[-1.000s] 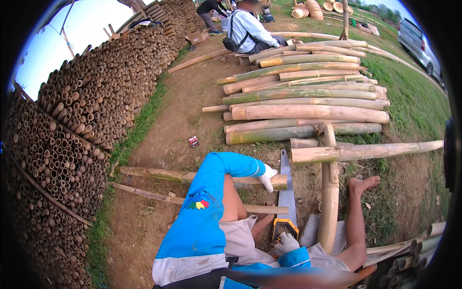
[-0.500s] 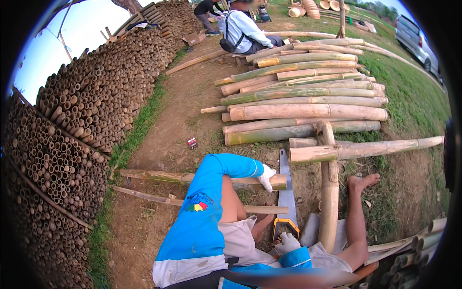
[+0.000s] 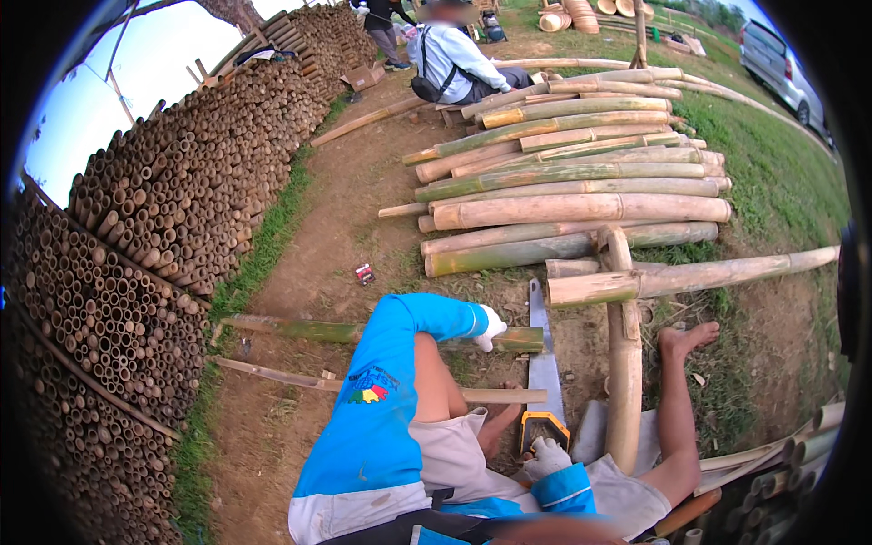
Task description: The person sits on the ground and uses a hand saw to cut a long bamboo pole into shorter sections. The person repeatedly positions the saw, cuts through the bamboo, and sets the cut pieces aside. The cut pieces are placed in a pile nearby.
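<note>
My left hand (image 3: 491, 328), in a white glove, grips a green bamboo pole (image 3: 524, 341) a short way from its cut right end. The pole lies crosswise on the ground and runs left beneath my blue sleeve. In my right hand (image 3: 546, 460), also gloved, is the orange-and-black handle of a hand saw (image 3: 543, 363). Its long silver blade points away from me, just past the pole's end. Nearer to me, a thin bamboo strip (image 3: 509, 396) lies roughly parallel to the pole, its right end against the blade.
An upright bamboo post (image 3: 622, 391) stands right of the saw, with a thick bamboo pole (image 3: 690, 283) lying across it. Ahead lies a row of bamboo poles (image 3: 581, 211). Stacked cut bamboo (image 3: 173, 191) fills the left side. A person (image 3: 454, 59) sits beyond the poles.
The pole under my left hand has turned, so a greener side now faces up. That hand has shifted slightly left along it. The saw and my right hand stay almost in place.
</note>
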Demonstrator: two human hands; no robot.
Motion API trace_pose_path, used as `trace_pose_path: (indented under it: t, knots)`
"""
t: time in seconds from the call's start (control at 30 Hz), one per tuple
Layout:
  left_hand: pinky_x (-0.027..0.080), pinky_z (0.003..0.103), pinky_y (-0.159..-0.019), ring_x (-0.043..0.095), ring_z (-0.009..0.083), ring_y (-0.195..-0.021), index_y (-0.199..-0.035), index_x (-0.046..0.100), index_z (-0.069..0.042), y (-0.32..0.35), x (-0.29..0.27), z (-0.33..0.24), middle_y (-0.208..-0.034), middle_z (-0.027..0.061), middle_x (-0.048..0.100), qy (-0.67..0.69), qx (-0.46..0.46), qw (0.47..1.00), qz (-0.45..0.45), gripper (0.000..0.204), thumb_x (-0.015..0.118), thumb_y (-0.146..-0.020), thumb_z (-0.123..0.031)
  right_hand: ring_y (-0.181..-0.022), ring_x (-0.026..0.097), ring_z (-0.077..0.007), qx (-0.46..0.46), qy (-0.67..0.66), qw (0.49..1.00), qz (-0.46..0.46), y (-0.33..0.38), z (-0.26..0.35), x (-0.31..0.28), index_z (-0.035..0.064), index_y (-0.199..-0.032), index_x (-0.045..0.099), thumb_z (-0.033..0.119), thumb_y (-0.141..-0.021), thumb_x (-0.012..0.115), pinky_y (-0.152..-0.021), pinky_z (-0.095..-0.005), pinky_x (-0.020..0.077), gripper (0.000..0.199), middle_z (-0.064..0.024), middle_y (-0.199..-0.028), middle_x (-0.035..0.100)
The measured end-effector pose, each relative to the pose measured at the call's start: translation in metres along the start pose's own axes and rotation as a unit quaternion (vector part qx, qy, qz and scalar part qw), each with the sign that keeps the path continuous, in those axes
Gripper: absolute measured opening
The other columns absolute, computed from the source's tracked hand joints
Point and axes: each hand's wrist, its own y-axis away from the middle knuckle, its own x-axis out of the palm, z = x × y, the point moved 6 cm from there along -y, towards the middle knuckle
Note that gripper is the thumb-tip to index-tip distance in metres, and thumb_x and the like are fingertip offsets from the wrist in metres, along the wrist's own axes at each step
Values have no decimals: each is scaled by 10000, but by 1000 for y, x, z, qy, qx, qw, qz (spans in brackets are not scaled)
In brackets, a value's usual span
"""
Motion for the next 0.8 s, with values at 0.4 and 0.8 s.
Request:
trace_pose_path:
  t: [0.4,0.8]
  knots:
    - [570,561,-881,747,422,-1002,-1213,730,-117,-6,8,-30,-1032,182,784,-54,101,993,40,509,811,-809,-415,-1091,682,-523,4,3,1000,-10,1,-3,2,81,-1132,656,334,-923,715,-941,-616,573,333,-263,-1182,692]
    - [580,564,-906,751,424,-1025,-1271,734,-96,-14,-20,-44,-1058,195,791,-157,115,980,37,546,838,-825,-393,-1133,685,-512,25,6,1000,12,0,-4,1,88,-1179,668,359,-938,709,-975,-600,576,364,-262,-1244,685]
